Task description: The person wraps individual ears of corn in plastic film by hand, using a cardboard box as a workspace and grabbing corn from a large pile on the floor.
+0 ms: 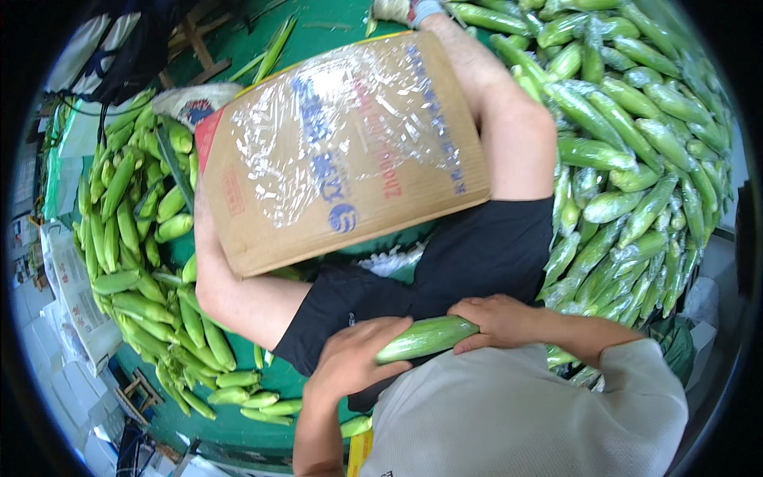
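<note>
An ear of corn in its green husk (426, 338), wrapped in clear plastic film, lies across my lap close to my shirt. My left hand (351, 358) grips its left end, thumb below and fingers above. Around the right end my right hand (492, 324) is closed. Across my knees rests a cardboard box (268, 238) with printed writing. Crinkled clear film (351, 131) covers much of its upper face and shines in the light.
Unwrapped corn ears (125, 232) are heaped on the green floor (334, 18) to my left. A large pile of film-wrapped ears (638, 149) rises on my right. Several loose ears (256, 396) lie near my left elbow. A wooden stool (199, 47) stands at the far left.
</note>
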{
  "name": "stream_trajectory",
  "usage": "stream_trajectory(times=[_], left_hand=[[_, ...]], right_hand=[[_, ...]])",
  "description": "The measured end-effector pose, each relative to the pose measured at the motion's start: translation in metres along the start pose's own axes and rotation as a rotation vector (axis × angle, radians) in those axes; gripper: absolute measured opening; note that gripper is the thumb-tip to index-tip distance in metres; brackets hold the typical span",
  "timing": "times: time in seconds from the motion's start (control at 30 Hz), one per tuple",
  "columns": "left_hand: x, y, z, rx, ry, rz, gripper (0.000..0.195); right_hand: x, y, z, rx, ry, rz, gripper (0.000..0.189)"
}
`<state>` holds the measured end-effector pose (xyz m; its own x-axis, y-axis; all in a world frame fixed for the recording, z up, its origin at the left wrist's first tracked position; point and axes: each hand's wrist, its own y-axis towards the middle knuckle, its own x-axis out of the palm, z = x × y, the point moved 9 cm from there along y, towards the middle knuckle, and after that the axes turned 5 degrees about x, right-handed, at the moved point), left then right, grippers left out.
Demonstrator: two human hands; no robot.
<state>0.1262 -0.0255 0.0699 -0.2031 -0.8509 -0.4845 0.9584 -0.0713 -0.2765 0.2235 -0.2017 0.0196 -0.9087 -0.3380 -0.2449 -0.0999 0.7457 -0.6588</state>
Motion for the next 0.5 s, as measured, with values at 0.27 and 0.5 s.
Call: stream_trajectory(times=[0.27, 0.5], left_hand=[[-0.093, -0.032, 0.01, 0.524, -1.073, 1.44, 0.028], [-0.228, -0.058, 0.065, 0.656, 0.239, 1.363, 0.022]], right_hand=[[-0.142, 0.027, -0.043, -0.643, 2.049, 1.055, 0.049], [-0.244, -0.035, -0.14, -1.777, 1.929, -0.621, 0.037]])
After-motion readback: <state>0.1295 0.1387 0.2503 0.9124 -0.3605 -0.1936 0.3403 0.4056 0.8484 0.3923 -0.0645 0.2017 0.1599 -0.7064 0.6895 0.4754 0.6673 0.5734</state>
